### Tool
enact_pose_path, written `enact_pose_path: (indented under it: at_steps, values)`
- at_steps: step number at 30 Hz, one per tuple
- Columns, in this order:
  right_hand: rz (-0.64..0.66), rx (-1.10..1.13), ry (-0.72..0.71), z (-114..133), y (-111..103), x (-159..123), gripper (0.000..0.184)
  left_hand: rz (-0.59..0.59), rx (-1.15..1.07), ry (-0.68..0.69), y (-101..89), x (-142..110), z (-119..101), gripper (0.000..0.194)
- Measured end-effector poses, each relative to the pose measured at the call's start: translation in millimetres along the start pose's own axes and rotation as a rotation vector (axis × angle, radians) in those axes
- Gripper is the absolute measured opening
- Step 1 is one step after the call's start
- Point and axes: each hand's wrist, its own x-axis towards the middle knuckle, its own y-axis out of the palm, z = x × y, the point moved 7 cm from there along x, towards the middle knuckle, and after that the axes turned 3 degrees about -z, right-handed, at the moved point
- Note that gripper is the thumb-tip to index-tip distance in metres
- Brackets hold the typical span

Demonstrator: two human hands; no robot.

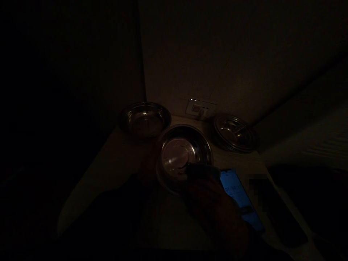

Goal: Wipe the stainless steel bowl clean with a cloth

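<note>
The scene is very dark. A steel bowl (176, 154) sits in the middle of a pale table (114, 159). My right hand (212, 206) reaches over its near rim, fingers closed on a dark lump (202, 170) that I cannot make out and that rests inside the bowl. My left hand (147, 161) is a faint shape against the bowl's left rim; its fingers are lost in shadow.
A second steel bowl (144, 117) stands at the back left. A stack of steel compartment plates (235, 132) is at the back right. A wall socket (201, 108) is behind them. A lit phone (241, 201) and a dark flat object (280, 214) lie to the right.
</note>
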Motion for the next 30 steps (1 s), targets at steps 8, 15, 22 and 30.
enact_pose_path:
  at_steps: [8, 15, 22, 30]
  values:
    - [0.001, 0.081, 0.039, 6, 6, 8, 0.029, 0.027, 0.181, 0.222, -2.2, -4, -14, 0.029]
    - [0.081, 0.09, 0.074, 9, 12, 19, 0.031, -0.034, 0.239, 0.219, -2.3, -4, -9, 0.022]
    - [0.123, 0.064, 0.03, 0, 8, 10, 0.03, 0.025, 0.256, 0.203, -4.3, -3, -6, 0.024]
    - [0.104, 0.074, -0.001, 17, 17, 24, 0.025, 0.03, 0.304, 0.258, -6.6, 3, 8, 0.03]
